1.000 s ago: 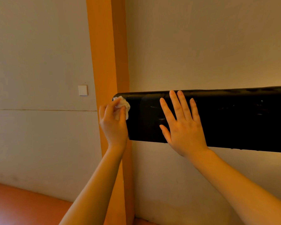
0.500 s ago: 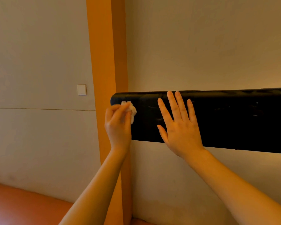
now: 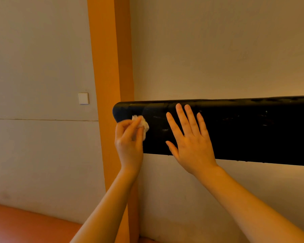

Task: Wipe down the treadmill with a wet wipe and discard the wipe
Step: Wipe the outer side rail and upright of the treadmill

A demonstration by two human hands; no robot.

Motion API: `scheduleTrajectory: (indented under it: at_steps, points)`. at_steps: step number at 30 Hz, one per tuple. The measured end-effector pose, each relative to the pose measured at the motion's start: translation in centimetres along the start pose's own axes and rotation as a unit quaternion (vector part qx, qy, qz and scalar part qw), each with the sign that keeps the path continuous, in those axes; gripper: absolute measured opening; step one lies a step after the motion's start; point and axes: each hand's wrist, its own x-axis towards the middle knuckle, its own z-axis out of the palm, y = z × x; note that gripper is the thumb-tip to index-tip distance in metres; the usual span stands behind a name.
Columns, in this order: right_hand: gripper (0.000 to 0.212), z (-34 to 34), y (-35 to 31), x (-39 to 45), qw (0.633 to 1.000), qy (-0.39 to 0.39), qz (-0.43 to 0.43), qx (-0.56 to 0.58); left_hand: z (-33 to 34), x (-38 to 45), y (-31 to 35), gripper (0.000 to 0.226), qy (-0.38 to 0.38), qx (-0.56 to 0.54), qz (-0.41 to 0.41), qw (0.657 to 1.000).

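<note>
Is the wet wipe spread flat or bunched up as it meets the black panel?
Bunched up. The wet wipe shows as a crumpled white wad pinched in the left hand, against the treadmill panel.

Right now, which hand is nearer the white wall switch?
Left. The left hand, holding the wet wipe, is at the treadmill's left end, closest to the wall switch. The right hand rests flat farther right.

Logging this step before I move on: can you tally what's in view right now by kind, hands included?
Hands: 2, left hand holding the wipe, right hand flat on the panel
Wet wipe: 1
Black treadmill panel: 1
Wall switch plate: 1
Orange pillar: 1
Total: 6
</note>
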Motion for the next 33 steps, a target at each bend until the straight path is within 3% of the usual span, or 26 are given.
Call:
scheduleTrajectory:
  at_steps: [3,7,11,16,19,27,30,33]
  points:
    - [0.073,0.0,0.0,0.0,1.000,0.005,-0.002,-0.004,0.3,2.3,0.8,0.030,0.024,-0.018,-0.016,0.999]
    - [0.077,0.3,-0.2,0.1,1.000,0.008,0.002,-0.001,0.0,-1.0,0.1,0.033,-0.038,0.024,0.037,0.998]
    - [0.083,0.3,-0.4,0.1,1.000,0.003,0.004,-0.005,-0.2,-4.6,-0.1,0.032,-0.076,0.030,0.037,0.996]
    - [0.084,-0.5,0.4,-0.1,1.000,0.001,-0.014,-0.001,0.7,0.1,1.5,0.028,0.000,-0.002,0.017,1.000]
    - [0.078,-1.2,1.7,-0.6,0.999,0.022,0.020,0.013,1.0,2.9,2.8,0.027,0.021,-0.028,0.001,0.999]
    - [0.072,-0.7,3.5,-2.3,0.996,0.038,0.068,0.039,0.9,-4.9,1.6,0.025,-0.113,0.007,0.050,0.992]
    - [0.075,-0.2,3.8,-2.7,0.997,0.029,0.062,0.026,1.1,-3.2,2.0,0.025,-0.090,-0.013,0.050,0.995]
    - [0.076,-0.1,4.0,-2.7,0.998,0.027,0.057,0.026,1.6,0.9,3.4,0.024,-0.021,-0.022,0.024,0.999]
